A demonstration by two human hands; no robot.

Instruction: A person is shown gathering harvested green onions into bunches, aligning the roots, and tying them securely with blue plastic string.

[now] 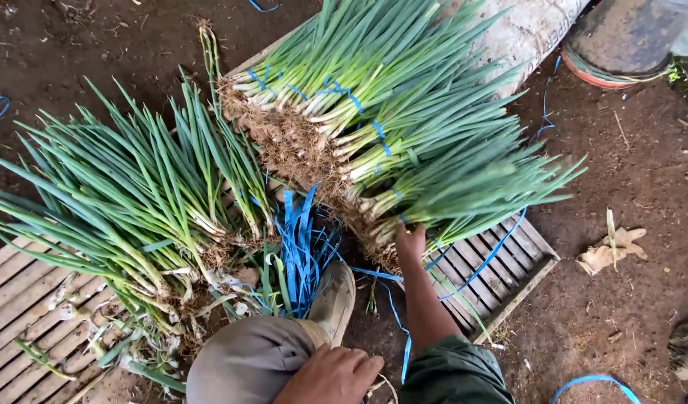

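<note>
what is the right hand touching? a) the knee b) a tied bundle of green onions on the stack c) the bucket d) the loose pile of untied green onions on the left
b: the right hand presses a tied bundle of green onions at the stack's near end; the left hand rests on the knee.

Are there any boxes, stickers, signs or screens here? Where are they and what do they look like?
No labels, signs or screens show.
White woven sack: top right, behind the tied onion bundles; long, pale, any print too blurred to tell.
Wooden slat crates: flat on the dirt under the onions; brown, bare.
</note>
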